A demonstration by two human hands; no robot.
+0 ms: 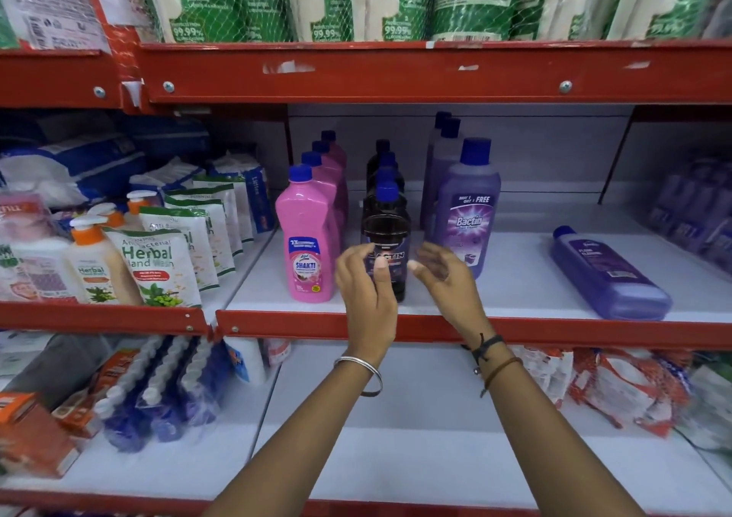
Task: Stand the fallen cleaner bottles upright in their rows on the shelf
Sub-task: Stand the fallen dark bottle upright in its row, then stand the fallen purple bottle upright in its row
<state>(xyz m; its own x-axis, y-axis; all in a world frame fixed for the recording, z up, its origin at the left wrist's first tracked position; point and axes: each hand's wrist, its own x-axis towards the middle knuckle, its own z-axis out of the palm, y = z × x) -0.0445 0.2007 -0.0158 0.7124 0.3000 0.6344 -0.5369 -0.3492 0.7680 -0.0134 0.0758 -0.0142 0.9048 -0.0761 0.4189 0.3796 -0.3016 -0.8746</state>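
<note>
Head view: one purple bottle [610, 273] is seen lying flat at right of frame on the shelf [515, 290], well apart from the upright purple row [465, 207]. At centre, the black bottle [386, 239] stands between the left hand [366, 275] and right hand [443, 271], fingers apart, nothing gripped. The fallen one is best grasped mid-body, tipped cap-up, and set at the front of its row.

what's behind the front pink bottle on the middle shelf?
Behind the front pink bottle stand more pink bottles in a row; three more blue caps show. Their bodies are mostly covered, so labels and the exact count stay unclear.
</note>
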